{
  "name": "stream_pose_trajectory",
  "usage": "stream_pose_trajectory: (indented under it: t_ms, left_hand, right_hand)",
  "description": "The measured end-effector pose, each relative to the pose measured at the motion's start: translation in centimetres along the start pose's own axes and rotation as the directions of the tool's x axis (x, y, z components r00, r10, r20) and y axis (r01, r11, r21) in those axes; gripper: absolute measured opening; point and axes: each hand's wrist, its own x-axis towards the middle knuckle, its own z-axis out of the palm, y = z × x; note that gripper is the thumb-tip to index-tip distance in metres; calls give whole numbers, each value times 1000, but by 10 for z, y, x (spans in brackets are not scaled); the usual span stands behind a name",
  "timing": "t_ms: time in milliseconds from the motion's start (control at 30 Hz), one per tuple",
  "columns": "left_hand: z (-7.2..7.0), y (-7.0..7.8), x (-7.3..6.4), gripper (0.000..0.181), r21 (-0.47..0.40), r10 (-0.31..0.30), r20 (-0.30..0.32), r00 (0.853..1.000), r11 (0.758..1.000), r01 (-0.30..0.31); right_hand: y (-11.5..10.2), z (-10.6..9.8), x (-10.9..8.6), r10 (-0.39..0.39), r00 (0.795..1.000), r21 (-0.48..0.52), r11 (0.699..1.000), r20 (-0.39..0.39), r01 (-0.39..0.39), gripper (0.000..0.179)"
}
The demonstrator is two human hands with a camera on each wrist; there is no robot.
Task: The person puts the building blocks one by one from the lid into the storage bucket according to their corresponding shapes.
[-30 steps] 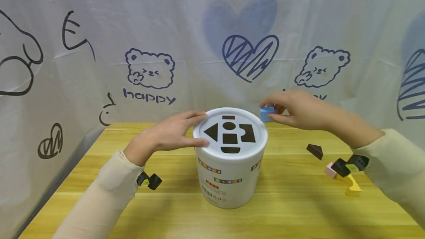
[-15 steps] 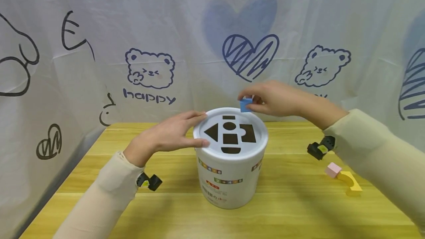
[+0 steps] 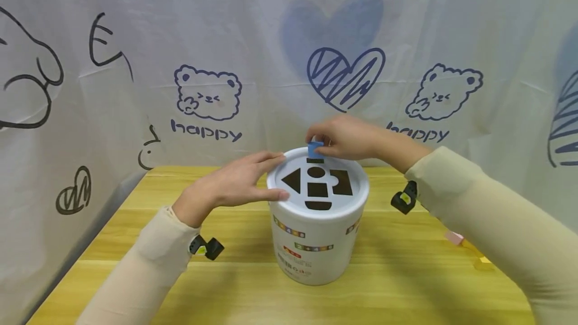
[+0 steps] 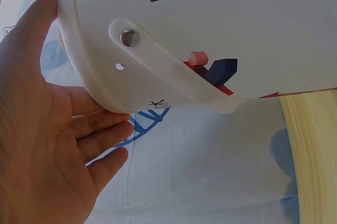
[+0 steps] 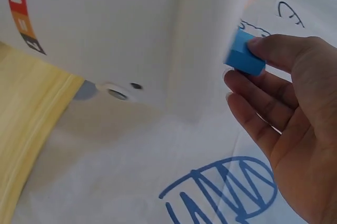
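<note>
A white bucket (image 3: 311, 250) stands upright on the table, its white lid (image 3: 358, 179) cut with several shaped holes. My left hand (image 3: 235, 180) rests on the lid's left edge, fingers and thumb spread along the rim. In the left wrist view the fingers of that left hand (image 4: 68, 124) lie straight against the rim. My right hand (image 3: 347, 137) pinches a blue block (image 3: 314, 150) between thumb and fingers, right at the narrow rectangular hole on the lid's far side. The right wrist view shows the blue block (image 5: 245, 53) close to the lid edge.
On the wooden table (image 3: 397, 265) to the right lie a pink block (image 3: 454, 237) and a yellow arched block (image 3: 483, 263), partly hidden by my right sleeve. A white handle (image 4: 163, 66) hangs on the bucket's side. A printed curtain (image 3: 271, 104) hangs behind the table.
My right hand has carried the blue block leftward from beside the bucket to the lid's far hole. The left hand has stayed on the rim. My right sleeve now covers the dark block.
</note>
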Motion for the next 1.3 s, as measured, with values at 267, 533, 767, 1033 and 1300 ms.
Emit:
stream_pose_trajectory:
  t_ms: [267,533,767,1033,1300]
  left_hand:
    - [0,1,0,96,-1,-7,5,1000,1000,7]
    - [1,2,-1,96,1,-7,2,1000,1000,7]
    - [1,2,-1,96,8,-4,-4,1000,1000,4]
    - [1,2,-1,97,8,-7,-2,1000,1000,7]
    - [0,2,-1,97,-2,-19,1,1000,1000,19]
  right_hand:
    - [3,13,3,-10,1000,-19,1000,16,10,19]
    - [3,9,-5,-35,999,-31,999,13,35,18]
    - [9,-2,-27,29,999,-60,998,-14,-30,18]
    - [36,2,-59,16,997,-44,999,-80,-20,16]
    - [53,10,-91,126,990,-40,991,-63,-128,21]
